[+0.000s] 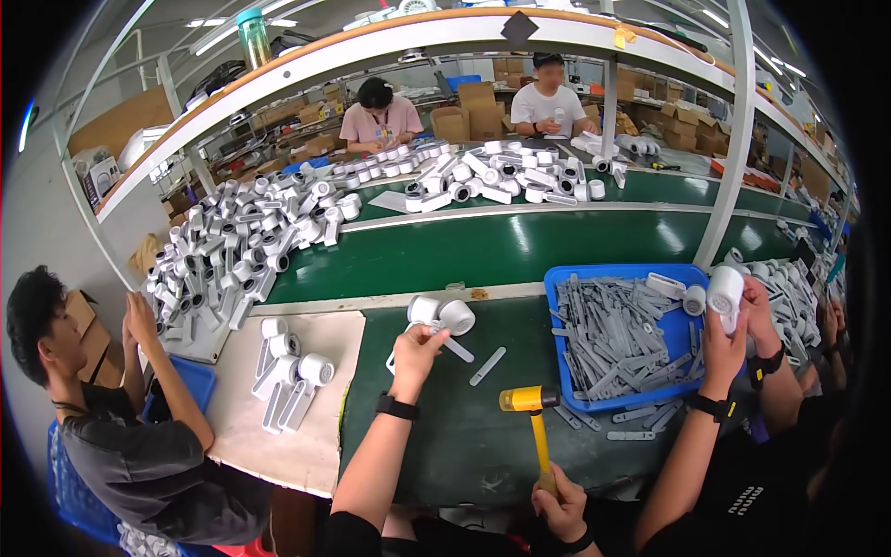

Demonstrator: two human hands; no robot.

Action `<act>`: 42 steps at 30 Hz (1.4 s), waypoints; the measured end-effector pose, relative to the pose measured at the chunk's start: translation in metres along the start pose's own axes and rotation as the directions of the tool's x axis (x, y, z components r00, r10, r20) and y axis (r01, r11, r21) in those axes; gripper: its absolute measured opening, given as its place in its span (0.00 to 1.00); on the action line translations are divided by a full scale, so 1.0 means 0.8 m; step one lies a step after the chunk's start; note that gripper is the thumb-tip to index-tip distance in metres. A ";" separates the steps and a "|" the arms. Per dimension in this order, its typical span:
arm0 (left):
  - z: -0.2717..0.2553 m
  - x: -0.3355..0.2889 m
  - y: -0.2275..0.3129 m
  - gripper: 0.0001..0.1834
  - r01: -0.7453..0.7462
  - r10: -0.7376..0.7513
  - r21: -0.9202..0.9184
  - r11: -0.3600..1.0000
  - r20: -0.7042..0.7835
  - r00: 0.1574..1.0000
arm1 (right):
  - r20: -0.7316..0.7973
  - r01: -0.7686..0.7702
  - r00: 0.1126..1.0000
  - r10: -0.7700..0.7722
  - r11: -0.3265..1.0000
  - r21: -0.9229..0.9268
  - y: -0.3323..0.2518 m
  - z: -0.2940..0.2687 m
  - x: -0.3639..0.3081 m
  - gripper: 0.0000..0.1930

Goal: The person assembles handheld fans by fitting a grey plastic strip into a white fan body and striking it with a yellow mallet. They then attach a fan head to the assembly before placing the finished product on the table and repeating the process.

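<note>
My left hand is closed in a pinch over two white round-headed handheld fans on the green bench. A small grey piece shows at its fingertips; the palm side is hidden. Close to that hand, a single grey strip lies flat. Low in the picture, my right hand grips the handle of a mallet with a yellow and black head, held upright above the bench. Several more white fans rest on a beige sheet to the left.
A blue tray of grey strips stands at the right, with loose strips beside it. There a co-worker's hands hold a white fan. Another person sits at the left. Fans are heaped at the far left beside the green belt; a metal post rises at the right.
</note>
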State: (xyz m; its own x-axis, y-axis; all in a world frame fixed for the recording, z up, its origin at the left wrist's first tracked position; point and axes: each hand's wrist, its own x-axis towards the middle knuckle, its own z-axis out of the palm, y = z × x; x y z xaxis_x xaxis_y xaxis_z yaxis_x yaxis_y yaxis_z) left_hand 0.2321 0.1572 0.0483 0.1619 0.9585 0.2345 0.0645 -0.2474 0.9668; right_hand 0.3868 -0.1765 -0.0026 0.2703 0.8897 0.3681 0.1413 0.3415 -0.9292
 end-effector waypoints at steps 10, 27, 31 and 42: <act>-0.017 0.000 -0.009 0.16 -0.101 0.181 0.792 0.602 -0.012 0.983 | -0.083 -0.084 0.992 0.091 0.993 0.087 0.006 0.003 0.000 0.27; -0.128 -0.115 0.038 0.21 0.087 -0.259 0.490 0.868 0.296 0.919 | -0.052 -0.137 0.988 0.145 0.982 0.131 -0.007 0.006 0.004 0.27; -0.150 -0.158 0.017 0.22 -0.246 0.146 0.729 0.639 0.198 0.969 | -0.068 -0.151 0.984 0.164 0.973 0.172 -0.003 0.008 0.004 0.28; -0.163 -0.177 0.028 0.14 -0.405 0.114 0.640 0.653 0.445 0.888 | -0.097 -0.145 0.982 0.161 0.977 0.155 0.002 0.015 -0.004 0.29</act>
State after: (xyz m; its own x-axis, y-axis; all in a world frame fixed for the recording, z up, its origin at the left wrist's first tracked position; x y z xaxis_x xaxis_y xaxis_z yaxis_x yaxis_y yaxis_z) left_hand 0.0821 0.0342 0.0496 0.5892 0.7603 0.2734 0.6072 -0.6399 0.4710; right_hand 0.3744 -0.1752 -0.0053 0.3803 0.8995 0.2150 -0.0488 0.2517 -0.9666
